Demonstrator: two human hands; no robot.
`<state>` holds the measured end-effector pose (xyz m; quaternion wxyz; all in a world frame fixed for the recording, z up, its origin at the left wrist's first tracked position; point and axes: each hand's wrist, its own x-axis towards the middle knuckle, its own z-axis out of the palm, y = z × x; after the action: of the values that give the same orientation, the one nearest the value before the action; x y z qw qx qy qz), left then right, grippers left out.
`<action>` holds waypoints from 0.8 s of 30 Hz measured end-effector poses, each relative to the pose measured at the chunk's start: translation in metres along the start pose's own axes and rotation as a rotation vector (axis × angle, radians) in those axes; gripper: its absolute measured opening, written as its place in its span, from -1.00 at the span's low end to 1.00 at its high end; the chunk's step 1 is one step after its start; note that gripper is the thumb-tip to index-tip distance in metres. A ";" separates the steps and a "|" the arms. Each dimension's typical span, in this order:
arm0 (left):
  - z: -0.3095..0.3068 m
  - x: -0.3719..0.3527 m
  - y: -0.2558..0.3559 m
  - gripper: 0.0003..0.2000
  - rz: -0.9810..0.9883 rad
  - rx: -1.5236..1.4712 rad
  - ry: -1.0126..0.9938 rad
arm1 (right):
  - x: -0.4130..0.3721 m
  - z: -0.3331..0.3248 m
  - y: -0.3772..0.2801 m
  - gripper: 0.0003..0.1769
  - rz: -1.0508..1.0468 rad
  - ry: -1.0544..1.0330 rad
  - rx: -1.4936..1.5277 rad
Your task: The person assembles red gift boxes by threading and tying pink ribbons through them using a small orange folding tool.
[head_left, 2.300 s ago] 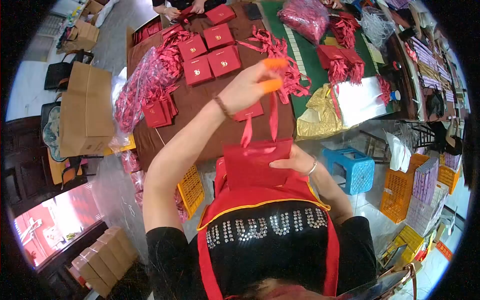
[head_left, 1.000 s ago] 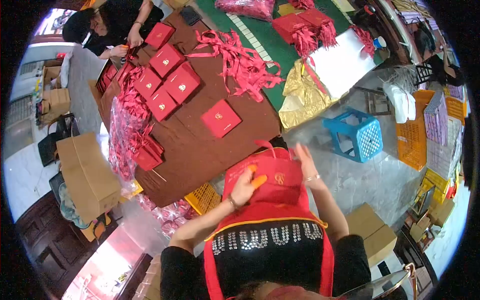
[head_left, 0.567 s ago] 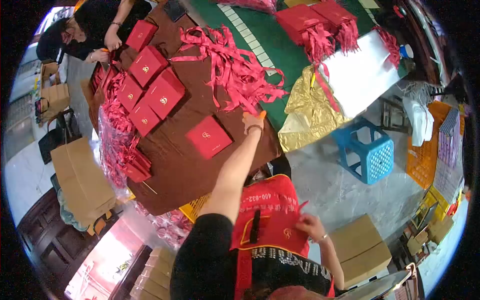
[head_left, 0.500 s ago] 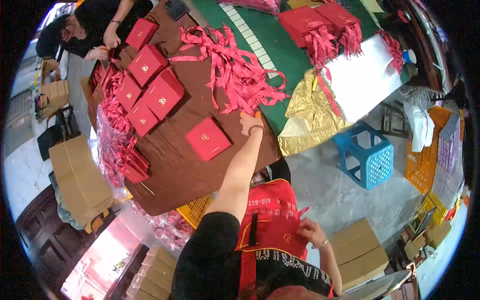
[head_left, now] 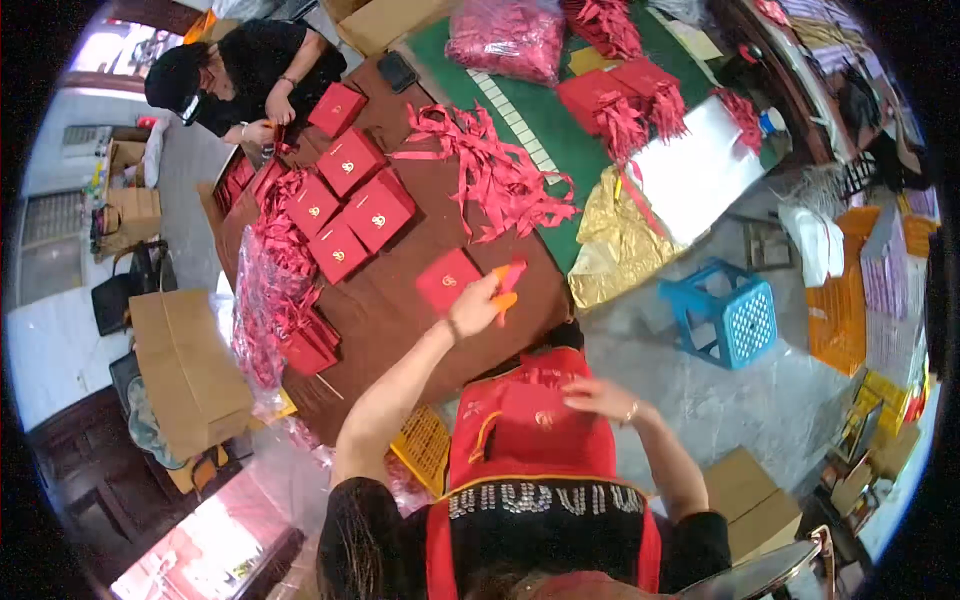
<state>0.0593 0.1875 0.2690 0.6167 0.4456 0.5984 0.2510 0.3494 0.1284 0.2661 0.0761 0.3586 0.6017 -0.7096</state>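
- A red gift bag point(head_left: 535, 442) with a gold logo is laid across the person's lap, over a red apron point(head_left: 468, 440) edged in yellow, below the table edge.
- The upper edge of that gift bag, on its right side, is touched by the right hand point(head_left: 605, 400); its fingers are stretched over the bag, and whether anything is clamped by them cannot be told, since the thumb is hidden.
- The left hand point(head_left: 478, 305) is held over the brown table cover point(head_left: 370, 330), with orange finger covers point(head_left: 508, 300) worn on its thumb and forefinger.
- The left thumb and forefinger are seen apart; a short red ribbon point(head_left: 516, 271) is seen at the forefinger, but whether it is gripped cannot be made out through the blur.
- Just beside the left hand, a flat red gift item point(head_left: 445, 281) with a gold logo is partly covered by the fingers.
- Farther left, four gold-marked red stacks point(head_left: 380, 215) are grouped close together.
- Loose red ribbons point(head_left: 505, 185) are heaped beyond the left hand, partly over the edge of a green surface point(head_left: 565, 160).
- Crumpled gold foil point(head_left: 622, 255) and a white sheet point(head_left: 695, 190) are laid on the right.
- At the far left corner, something dark and small is handled by a co-worker's hands point(head_left: 270, 125); its details are too small to tell.
- A blue plastic stool point(head_left: 750, 325) is placed on the floor at the right.
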 end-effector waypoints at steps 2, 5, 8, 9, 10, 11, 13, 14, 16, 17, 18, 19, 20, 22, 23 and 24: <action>-0.008 -0.051 0.038 -0.52 0.033 0.160 -0.262 | 0.014 0.010 -0.035 -0.45 0.075 -0.082 0.144; -0.013 -0.129 0.081 -0.50 -0.071 0.333 -0.441 | 0.036 0.028 -0.071 -0.32 -0.150 -0.134 0.016; -0.013 -0.191 0.047 -0.47 0.164 0.340 -0.450 | 0.034 0.035 -0.116 -0.22 -0.276 -0.223 0.046; -0.014 -0.209 0.042 -0.47 0.159 0.341 -0.442 | 0.027 0.035 -0.137 -0.21 -0.267 -0.293 0.112; -0.016 -0.224 0.039 -0.45 0.236 0.387 -0.375 | 0.031 0.038 -0.141 -0.21 -0.271 -0.301 0.107; -0.018 -0.238 0.037 -0.43 0.316 0.429 -0.308 | 0.034 0.039 -0.142 -0.23 -0.286 -0.323 0.061; -0.023 -0.261 0.038 -0.42 0.177 0.472 -0.329 | 0.035 0.046 -0.146 -0.25 -0.294 -0.348 -0.005; -0.025 -0.269 0.042 -0.41 0.033 0.518 -0.360 | 0.037 0.052 -0.150 -0.35 -0.273 -0.264 0.018; -0.023 -0.281 0.045 -0.43 -0.032 0.628 -0.334 | 0.041 0.060 -0.156 -0.50 -0.240 -0.099 0.062; -0.023 -0.289 0.039 -0.43 0.100 0.731 -0.243 | 0.044 0.062 -0.153 -0.51 -0.259 -0.088 0.016; -0.023 -0.295 0.035 -0.42 0.230 0.831 -0.151 | 0.045 0.062 -0.155 -0.51 -0.262 -0.092 0.000; -0.023 -0.300 0.036 -0.52 0.228 0.845 -0.086 | 0.045 0.062 -0.156 -0.51 -0.293 -0.103 0.011; -0.024 -0.302 0.039 -0.52 0.235 0.842 -0.075 | 0.044 0.061 -0.158 -0.51 -0.323 -0.110 0.023; -0.026 -0.300 0.048 -0.67 0.415 0.837 0.290 | 0.041 0.061 -0.161 -0.51 -0.327 -0.029 -0.031; -0.025 -0.293 0.060 -0.78 0.439 0.814 0.436 | 0.042 0.060 -0.161 -0.51 -0.330 -0.017 -0.098; -0.027 -0.281 0.073 -0.76 0.435 0.874 0.496 | 0.044 0.059 -0.161 -0.51 -0.334 -0.008 -0.164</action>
<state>0.0056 -0.0080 0.4792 0.1485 0.7013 0.6686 0.1981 0.2056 0.1316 0.3698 -0.0116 0.2437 0.7084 -0.6623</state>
